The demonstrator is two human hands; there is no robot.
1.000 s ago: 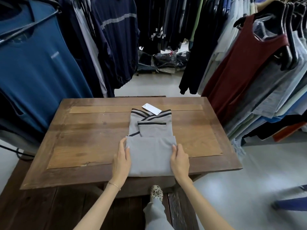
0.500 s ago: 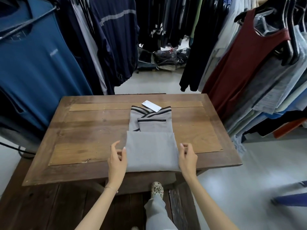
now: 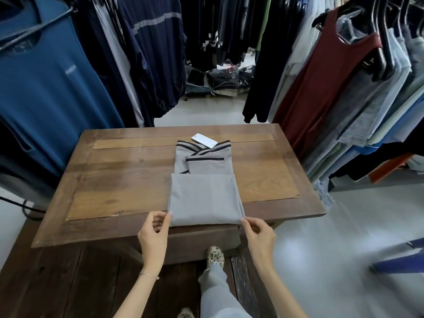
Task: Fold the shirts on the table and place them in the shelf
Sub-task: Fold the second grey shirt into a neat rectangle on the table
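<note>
A grey shirt [image 3: 204,198] with dark-striped collar and cuffs lies partly folded in the middle of the wooden table [image 3: 128,180], its lower half doubled up over the body. A white tag [image 3: 204,140] rests at its collar on the far side. My left hand [image 3: 154,232] pinches the shirt's near left corner at the table's front edge. My right hand [image 3: 258,232] pinches the near right corner. No shelf is in view.
Racks of hanging clothes crowd both sides: blue and navy tops [image 3: 46,83] on the left, a maroon tank top [image 3: 321,83] and grey shirts on the right. Bagged garments [image 3: 227,76] lie on the floor beyond the table. A wooden platform [image 3: 57,283] lies underfoot.
Both hands slid back along the sides of the folded shirt from its middle to its near corners, which they now pinch. The shirt has not shifted.
</note>
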